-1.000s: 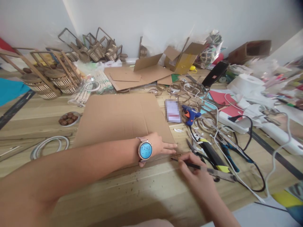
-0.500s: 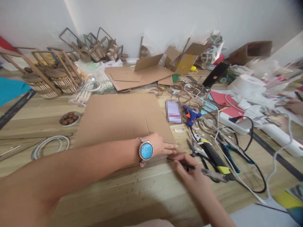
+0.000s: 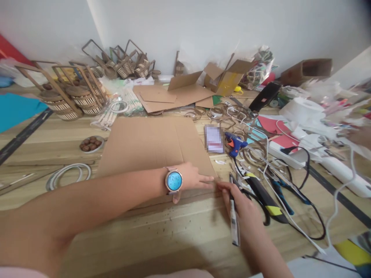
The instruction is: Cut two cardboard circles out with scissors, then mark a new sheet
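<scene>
My left hand [image 3: 189, 178] lies on a large flat sheet of cardboard [image 3: 147, 143], fingers stretched out toward its right edge and thumb pointing toward me. A watch [image 3: 174, 181] is on that wrist. My right hand [image 3: 242, 202] is closed around a slim pen [image 3: 233, 220] with a dark end and a pale, patterned barrel. The pen stands away from the sheet, its dark end pointing away from me. The fingertips of my right hand touch or nearly touch the cardboard's right edge, just beside my left fingertips.
Right of the sheet lie a phone [image 3: 214, 138], a blue glue gun [image 3: 236, 143], a black-and-yellow tool [image 3: 265, 197], blue-handled pliers [image 3: 282, 197] and cables. A bowl of nuts [image 3: 91, 144] and a white coil [image 3: 69, 173] are left. Small bamboo baskets [image 3: 71, 100] stand behind.
The pen has swung from lying across the sheet's edge to pointing away from me, off the cardboard. My right fingertips have shifted to the sheet's edge. My left hand stays flat.
</scene>
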{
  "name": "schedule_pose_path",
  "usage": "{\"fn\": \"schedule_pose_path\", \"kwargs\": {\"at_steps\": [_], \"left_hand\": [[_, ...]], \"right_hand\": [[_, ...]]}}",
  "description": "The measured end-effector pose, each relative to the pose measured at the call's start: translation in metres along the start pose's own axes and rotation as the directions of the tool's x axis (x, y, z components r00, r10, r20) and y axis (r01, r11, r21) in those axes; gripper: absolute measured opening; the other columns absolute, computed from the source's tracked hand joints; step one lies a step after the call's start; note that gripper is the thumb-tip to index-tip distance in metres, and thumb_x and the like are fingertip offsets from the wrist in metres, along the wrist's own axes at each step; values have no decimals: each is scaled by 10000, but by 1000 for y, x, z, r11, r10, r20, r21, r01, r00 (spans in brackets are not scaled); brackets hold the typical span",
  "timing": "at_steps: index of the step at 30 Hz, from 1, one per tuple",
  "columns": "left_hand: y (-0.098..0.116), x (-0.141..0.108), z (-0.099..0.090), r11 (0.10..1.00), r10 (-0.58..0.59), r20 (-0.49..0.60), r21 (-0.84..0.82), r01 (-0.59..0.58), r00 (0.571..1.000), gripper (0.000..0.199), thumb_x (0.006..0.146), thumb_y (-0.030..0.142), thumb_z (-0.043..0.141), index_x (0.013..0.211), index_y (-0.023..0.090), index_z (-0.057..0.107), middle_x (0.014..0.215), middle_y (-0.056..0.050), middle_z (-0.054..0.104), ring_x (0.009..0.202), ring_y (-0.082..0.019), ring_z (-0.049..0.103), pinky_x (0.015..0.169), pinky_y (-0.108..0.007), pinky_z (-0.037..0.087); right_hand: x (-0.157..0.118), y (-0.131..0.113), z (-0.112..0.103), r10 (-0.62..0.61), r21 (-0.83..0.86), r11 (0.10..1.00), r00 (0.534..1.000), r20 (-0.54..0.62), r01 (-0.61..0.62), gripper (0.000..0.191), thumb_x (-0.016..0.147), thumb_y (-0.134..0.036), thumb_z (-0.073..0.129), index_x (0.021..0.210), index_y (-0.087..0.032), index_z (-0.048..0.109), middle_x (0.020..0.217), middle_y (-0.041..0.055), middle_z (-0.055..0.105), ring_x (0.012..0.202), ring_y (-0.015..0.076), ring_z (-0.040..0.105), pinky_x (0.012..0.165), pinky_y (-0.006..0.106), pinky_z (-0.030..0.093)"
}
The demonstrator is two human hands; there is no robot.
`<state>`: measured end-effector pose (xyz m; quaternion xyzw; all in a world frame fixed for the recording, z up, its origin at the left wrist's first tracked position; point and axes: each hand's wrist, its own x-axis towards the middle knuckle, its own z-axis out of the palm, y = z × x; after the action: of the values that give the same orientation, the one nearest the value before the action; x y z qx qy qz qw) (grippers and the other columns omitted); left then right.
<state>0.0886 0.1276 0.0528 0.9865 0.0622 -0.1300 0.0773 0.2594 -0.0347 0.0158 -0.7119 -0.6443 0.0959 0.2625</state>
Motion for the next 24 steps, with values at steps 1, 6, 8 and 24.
{"fn": "schedule_pose_path", "kwargs": {"at_steps": [1, 6, 8, 24], "left_hand": [[-2, -7, -1, 1000, 27, 16, 11, -28, 1000, 1123, 418, 297, 940, 1417, 499, 470, 1601, 105, 380, 1037, -275, 638, 740, -341, 539], [-9, -48, 6, 994, 84, 85, 63, -90, 993, 899, 665, 394, 844, 1468, 426, 441, 1630, 17, 341, 1058, -318, 616, 736, -385, 511], [-10, -64, 11, 994, 72, 85, 79, -79, 994, 878, 668, 396, 842, 1454, 444, 453, 1624, 20, 353, 1036, -313, 611, 710, -379, 498], [-16, -102, 23, 999, 12, 134, 36, -17, 991, 883, 672, 489, 850, 1448, 514, 429, 1647, 40, 296, 1065, -318, 592, 704, -374, 483]], "right_hand": [[0, 0, 0, -10, 1, 1000, 1000, 10, 10, 264, 979, -298, 414, 1089, -226, 643, 903, 67, 780, 789, 242, 746, 668, 306, 538], [3, 3, -5, -28, -16, 999, 999, 28, 29, 271, 962, -303, 421, 1063, -218, 657, 929, 80, 783, 800, 263, 747, 656, 321, 525], [4, 4, -6, -25, -58, 998, 999, 33, 27, 284, 954, -302, 419, 1070, -222, 666, 884, 72, 785, 725, 260, 741, 607, 320, 512], [3, -23, 0, -184, -79, 982, 965, -188, 172, 318, 958, -350, 458, 1059, -214, 728, 868, 95, 730, 807, 286, 709, 751, 387, 541]]}}
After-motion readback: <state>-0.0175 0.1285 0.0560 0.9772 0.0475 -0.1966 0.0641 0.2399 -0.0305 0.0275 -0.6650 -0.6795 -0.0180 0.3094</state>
